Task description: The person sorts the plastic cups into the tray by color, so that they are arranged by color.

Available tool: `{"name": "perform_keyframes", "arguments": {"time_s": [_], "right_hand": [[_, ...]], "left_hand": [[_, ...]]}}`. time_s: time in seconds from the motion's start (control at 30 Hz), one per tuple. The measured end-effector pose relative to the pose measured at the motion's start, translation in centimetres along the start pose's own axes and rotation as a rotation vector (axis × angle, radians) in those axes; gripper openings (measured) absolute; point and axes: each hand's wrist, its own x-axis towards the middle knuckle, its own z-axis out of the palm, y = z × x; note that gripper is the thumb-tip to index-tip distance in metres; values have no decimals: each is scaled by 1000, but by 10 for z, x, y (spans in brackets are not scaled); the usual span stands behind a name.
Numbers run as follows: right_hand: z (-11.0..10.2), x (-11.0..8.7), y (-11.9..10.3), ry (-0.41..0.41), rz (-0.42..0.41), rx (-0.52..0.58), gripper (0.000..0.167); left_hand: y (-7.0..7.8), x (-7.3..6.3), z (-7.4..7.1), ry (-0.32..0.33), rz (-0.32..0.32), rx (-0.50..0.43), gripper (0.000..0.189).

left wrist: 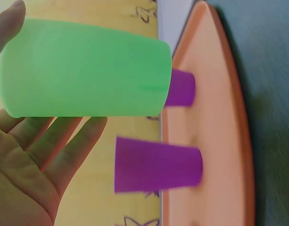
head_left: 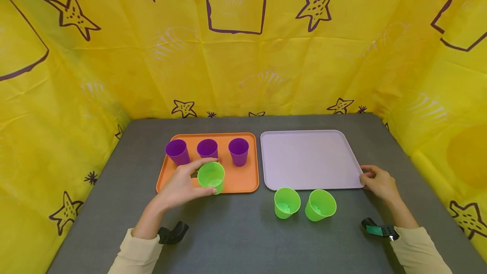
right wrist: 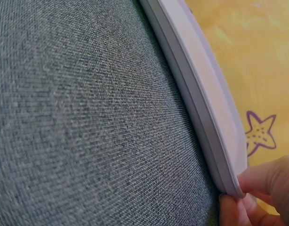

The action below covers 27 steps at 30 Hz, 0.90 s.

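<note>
My left hand (head_left: 185,184) grips a green cup (head_left: 211,176) between thumb and fingers, over the front of the orange tray (head_left: 243,186). In the left wrist view the held green cup (left wrist: 88,70) is raised off the tray, its base toward it. Three purple cups stand on that tray: one at the left (head_left: 177,152), one in the middle (head_left: 207,148), one at the right (head_left: 239,152). With thumb and fingers my right hand (head_left: 380,184) pinches the front right corner of the pale lilac tray (head_left: 310,160); the right wrist view shows the thumb on its rim (right wrist: 229,174).
Two more green cups, a left one (head_left: 287,203) and a right one (head_left: 321,205), stand on the grey table (head_left: 243,240) in front of the lilac tray. Yellow patterned cloth (head_left: 243,62) encloses the table at the back and both sides.
</note>
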Motion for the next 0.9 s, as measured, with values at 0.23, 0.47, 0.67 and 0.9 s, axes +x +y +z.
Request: {"name": "perform_keyframes", "arguments": {"time_s": [0.23,0.47,0.67,0.9], "right_hand": [[0,0,-2,6,8,7,40],[0,-1,-3,12,12,12,40],[1,-1,-3,14,13,10,40],[1,-1,-3,19,23,11,40]], "left_hand": [[14,22,15,-23,11,-51,70],[26,43,32,-42,30,-31,68],[37,59,46,-89,40,-83,69],[47,80,63,-86,46,-47,68]]}}
